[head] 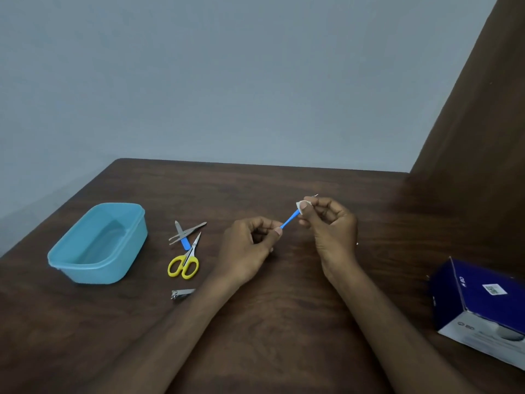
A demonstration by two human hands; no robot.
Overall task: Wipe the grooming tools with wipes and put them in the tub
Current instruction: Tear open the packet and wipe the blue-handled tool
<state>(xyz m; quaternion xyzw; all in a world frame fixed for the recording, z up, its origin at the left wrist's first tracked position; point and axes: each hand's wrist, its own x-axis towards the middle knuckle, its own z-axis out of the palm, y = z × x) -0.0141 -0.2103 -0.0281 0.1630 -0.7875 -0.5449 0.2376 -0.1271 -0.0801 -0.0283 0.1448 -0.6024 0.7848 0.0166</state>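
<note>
My left hand (250,245) pinches the lower end of a thin blue-handled tool (290,219) held above the table. My right hand (329,223) pinches a small white wipe (299,205) around the tool's upper part, and a metal tip (316,195) pokes out past the fingers. A light blue plastic tub (98,244) stands at the left with nothing visible inside. Between the tub and my left hand lie tweezers (188,232) crossed over a blue-handled nail file (181,236), yellow-handled scissors (186,261) and a metal nail clipper (182,293).
A dark blue and white box (480,305) sits at the right edge of the brown wooden table (284,322). A brown panel (477,123) rises at the right, and a grey wall stands behind the table's far edge.
</note>
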